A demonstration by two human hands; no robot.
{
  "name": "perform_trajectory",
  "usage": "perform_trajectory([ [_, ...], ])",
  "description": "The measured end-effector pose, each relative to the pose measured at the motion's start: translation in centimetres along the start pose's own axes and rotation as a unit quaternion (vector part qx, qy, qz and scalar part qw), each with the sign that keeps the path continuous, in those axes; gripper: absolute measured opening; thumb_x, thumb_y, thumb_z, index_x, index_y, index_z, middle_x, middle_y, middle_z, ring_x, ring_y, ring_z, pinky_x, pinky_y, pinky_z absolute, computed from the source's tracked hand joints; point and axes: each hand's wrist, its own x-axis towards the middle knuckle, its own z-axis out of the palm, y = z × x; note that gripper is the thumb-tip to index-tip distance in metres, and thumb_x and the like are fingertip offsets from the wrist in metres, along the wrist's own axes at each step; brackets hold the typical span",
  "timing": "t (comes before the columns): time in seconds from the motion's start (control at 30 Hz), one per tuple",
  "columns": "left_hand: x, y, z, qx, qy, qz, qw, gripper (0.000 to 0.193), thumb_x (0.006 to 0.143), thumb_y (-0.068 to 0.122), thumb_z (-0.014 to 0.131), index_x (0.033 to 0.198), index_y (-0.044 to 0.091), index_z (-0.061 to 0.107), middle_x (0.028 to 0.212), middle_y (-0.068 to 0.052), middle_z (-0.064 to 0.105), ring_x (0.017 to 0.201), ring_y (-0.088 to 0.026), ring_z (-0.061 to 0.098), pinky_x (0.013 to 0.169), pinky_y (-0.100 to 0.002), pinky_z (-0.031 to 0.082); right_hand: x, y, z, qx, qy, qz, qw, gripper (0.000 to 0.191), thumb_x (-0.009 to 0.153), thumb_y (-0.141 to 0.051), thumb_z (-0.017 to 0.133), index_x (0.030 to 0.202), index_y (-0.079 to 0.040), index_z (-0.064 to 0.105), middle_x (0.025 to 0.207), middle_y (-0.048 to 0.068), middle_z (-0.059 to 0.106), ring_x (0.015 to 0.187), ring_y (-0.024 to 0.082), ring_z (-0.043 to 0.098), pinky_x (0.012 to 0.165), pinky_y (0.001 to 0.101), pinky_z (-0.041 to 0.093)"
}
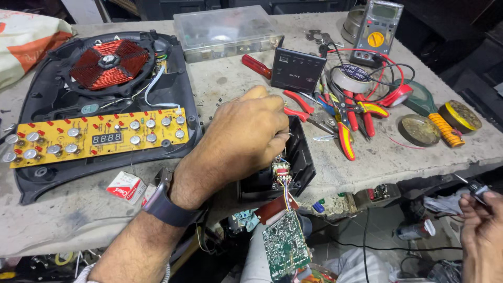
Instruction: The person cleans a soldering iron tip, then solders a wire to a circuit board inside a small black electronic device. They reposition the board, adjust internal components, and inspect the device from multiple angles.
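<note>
The left hand (251, 133) has its grip clamped on the open black case (293, 167) at the worktop (377, 157) edge. Its circuit board (284, 246) already hangs out on wires. The right hand (482, 230) pinches a small tool (471, 186), well apart.

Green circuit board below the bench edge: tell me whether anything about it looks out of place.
Yes. The green circuit board hangs off the table edge, dangling by coloured wires from the opened black casing that the left hand grips. It rests on nothing, so the wires carry its weight.
</note>
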Motion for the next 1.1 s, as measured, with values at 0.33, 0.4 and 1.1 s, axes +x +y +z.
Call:
perform_trajectory([
  [0.33,-1.4,-0.7,0.7,-0.024,0.021,-0.028,0.999,0.007,0.079,0.015,0.073,0.078,0.008,0.074,0.092,-0.010,0.066,0.095,-0.034,0.061,0.078,-0.047,0.051,-4.9,1.1,3.8,-0.165,0.052,0.200,0.964,0.016,0.104,-0.026,0.070,0.105,-0.010,0.065,0.093,0.007,0.073,0.072,0.017,0.067,0.067,0.0315,0.057],
  [0.4,-1.6,-0.7,0.9,-0.014,0.023,-0.025,0.999,0.008,0.080,0.015,0.073,0.080,0.008,0.075,0.092,-0.010,0.066,0.095,-0.034,0.061,0.078,-0.048,0.051,-7.6,1.8,4.0,-0.238,0.053,0.144,0.959,0.016,0.106,-0.022,0.074,0.100,-0.009,0.065,0.088,0.003,0.068,0.069,0.012,0.061,0.062,0.0279,0.051],
  [1.1,-2.9,6.1,0.1,0.071,0.006,-0.039,0.997,0.010,0.080,0.019,0.078,0.086,0.012,0.080,0.092,-0.008,0.067,0.103,-0.033,0.057,0.086,-0.052,0.039,-15.4,-12.4,29.7,-0.288,-0.468,-0.330,0.768,0.020,0.093,-0.009,0.077,0.109,0.002,0.070,0.113,0.013,0.072,0.107,0.019,0.070,0.098,0.0310,0.054],
])
